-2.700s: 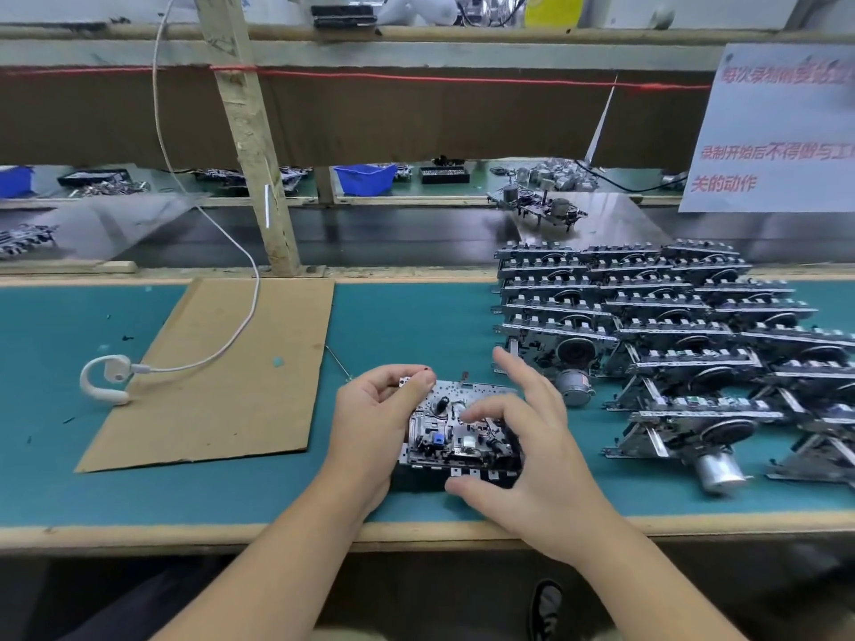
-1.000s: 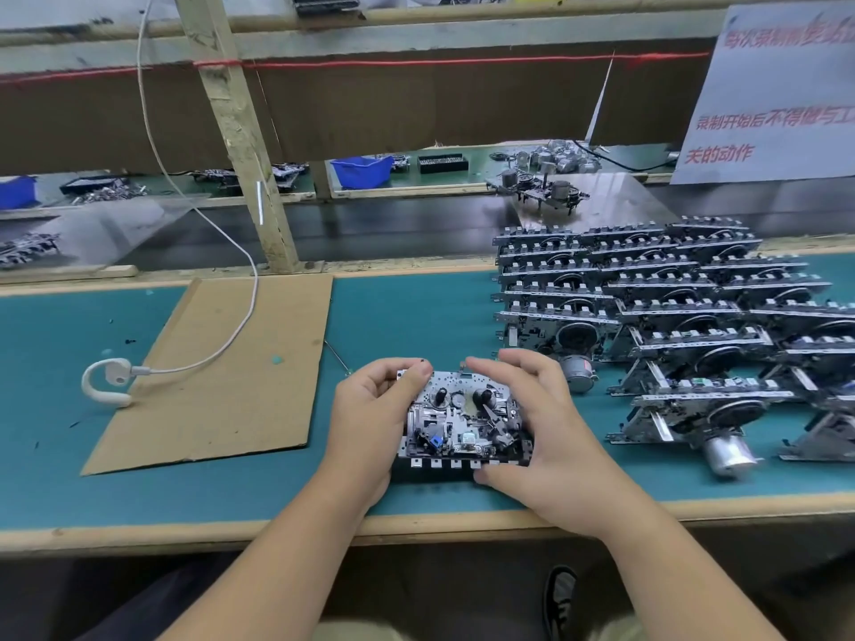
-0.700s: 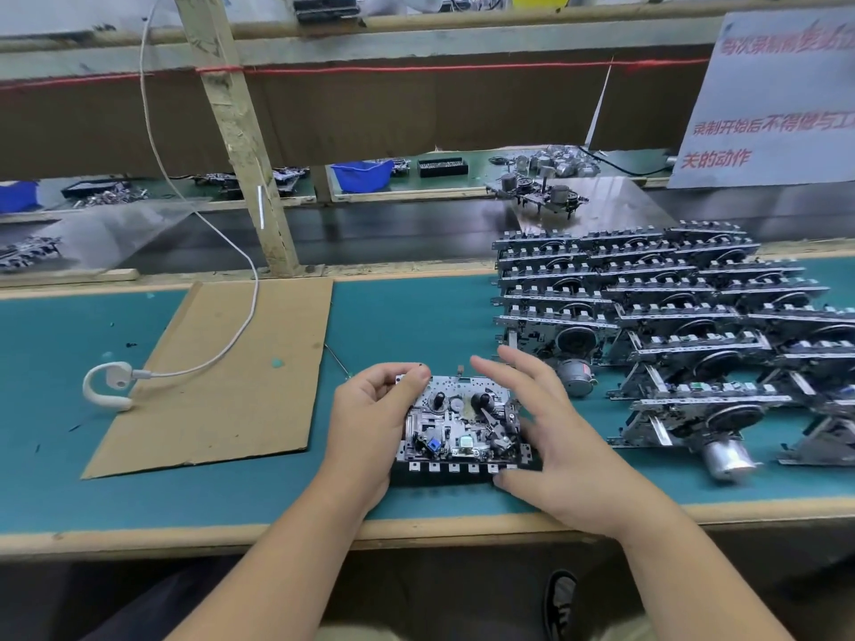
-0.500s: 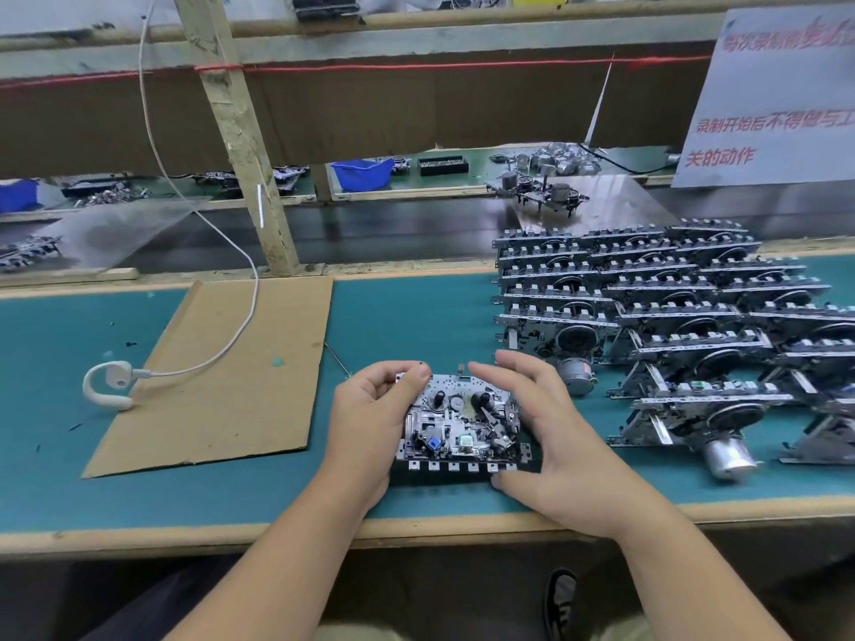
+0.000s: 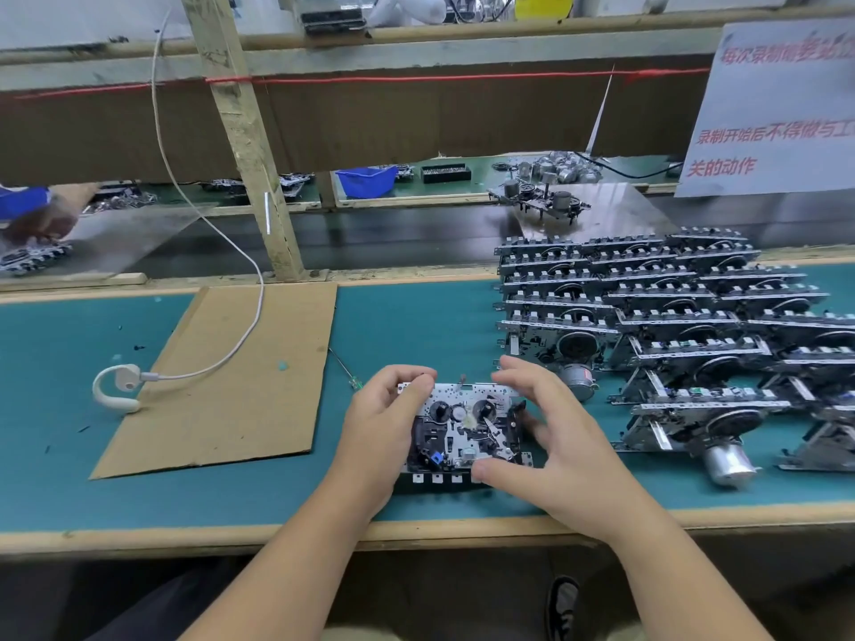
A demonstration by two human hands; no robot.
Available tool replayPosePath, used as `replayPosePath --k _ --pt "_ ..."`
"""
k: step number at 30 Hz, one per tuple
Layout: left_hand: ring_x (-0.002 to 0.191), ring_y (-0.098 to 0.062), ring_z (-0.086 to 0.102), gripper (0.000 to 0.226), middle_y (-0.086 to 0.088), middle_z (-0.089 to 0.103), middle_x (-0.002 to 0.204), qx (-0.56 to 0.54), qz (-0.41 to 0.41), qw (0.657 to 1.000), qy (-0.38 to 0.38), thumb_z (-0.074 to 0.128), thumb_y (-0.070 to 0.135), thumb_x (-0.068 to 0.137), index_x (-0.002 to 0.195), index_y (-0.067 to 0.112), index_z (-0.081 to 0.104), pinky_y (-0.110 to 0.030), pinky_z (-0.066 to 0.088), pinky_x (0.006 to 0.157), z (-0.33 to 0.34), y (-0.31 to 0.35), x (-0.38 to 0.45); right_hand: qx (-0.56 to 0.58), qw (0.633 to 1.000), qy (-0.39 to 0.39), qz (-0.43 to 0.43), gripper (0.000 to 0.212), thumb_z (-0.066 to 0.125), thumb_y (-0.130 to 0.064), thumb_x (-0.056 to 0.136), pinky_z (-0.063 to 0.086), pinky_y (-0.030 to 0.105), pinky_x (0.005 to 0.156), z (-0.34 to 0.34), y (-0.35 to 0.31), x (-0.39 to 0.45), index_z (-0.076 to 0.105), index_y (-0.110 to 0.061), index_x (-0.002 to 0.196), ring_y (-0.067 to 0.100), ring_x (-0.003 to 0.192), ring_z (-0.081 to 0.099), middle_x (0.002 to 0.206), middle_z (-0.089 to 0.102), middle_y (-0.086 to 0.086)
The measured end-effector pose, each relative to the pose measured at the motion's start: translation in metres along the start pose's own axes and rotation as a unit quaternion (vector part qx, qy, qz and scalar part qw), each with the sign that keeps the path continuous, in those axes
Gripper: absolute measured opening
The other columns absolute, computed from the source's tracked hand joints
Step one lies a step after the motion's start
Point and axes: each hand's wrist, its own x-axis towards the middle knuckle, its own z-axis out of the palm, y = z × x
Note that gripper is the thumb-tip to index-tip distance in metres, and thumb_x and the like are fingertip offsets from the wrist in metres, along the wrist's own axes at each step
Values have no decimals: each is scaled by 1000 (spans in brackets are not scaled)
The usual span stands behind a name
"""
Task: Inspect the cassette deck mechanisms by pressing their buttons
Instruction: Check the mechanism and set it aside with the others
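Both hands grip one cassette deck mechanism point(image 5: 465, 432) — left hand point(image 5: 386, 427) curled on its side; right hand point(image 5: 555, 437) thumb on its buttons.

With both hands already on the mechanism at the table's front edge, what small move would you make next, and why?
Probably slide the right hand thumb sideways to the next button tab along the near edge of the cassette deck mechanism. The thumb already rests at the right end of that tab row, white tabs to its left lie uncovered, and the left hand grips the left side, steadying it.
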Motion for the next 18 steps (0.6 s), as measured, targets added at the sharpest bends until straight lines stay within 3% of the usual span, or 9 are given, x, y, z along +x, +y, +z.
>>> replayPosePath --k 3,5,8,10,12,14,16,18 --pt "107 -25 66 36 -1 71 108 46 8 998 -35 59 59 73 101 40 72 -59 50 101 2 1 -3 -17 1000 -9 -9 49 91 -37 66 42 36 109 -2 -2 -2 67 -38 108 -7 139 37 150 36 -26" --pt "104 -14 66 39 10 69 106 84 20 995 -44 64 65 71 105 46 69 -48 52 101 2 1 -5 -24 1000 -2 -11 45 94 -33 63 45 34 104 -2 -2 -3 66 -32 99 -7 137 40 150 38 -26" --pt "106 -20 68 40 5 67 108 95 20 993 -61 74 58 70 108 49 66 -48 55 97 1 -1 -6 -35 999 -2 -13 48 93 -35 64 44 28 100 -2 -4 -4 62 -35 101 -8 137 39 150 35 -30" --pt "89 -23 71 36 2 67 102 72 13 995 -73 72 42 73 108 45 68 -46 60 85 -1 0 -7 -36 999 -10 -13 52 92 -34 65 41 24 99 -2 -6 -4 63 -41 107 -9 137 37 150 33 -32" --pt "72 -23 59 36 1 61 87 49 7 996 -75 60 25 75 106 41 70 -39 52 70 -2 0 -7 -33 999 -12 -10 49 93 -33 64 42 25 98 -2 -7 -4 65 -39 104 -8 138 37 149 35 -32" --pt "73 -17 53 41 2 57 83 43 5 996 -76 53 20 73 105 37 72 -35 48 70 -4 -1 -6 -41 999 -9 -6 47 93 -34 64 44 27 97 -2 -6 -5 62 -33 98 -10 137 37 150 34 -32" --pt "73 -6 61 34 10 63 83 32 14 996 -87 58 22 77 106 32 72 -22 52 69 -4 0 -7 -45 999 -13 -6 49 91 -35 65 43 25 97 -3 -7 -5 59 -34 101 -11 137 35 150 32 -34" --pt "77 -7 68 28 9 69 89 13 12 995 -95 64 20 78 104 29 71 -23 56 66 -3 0 -8 -44 999 -20 -13 50 90 -35 66 41 23 97 -2 -7 -5 59 -38 104 -11 138 34 151 29 -34"
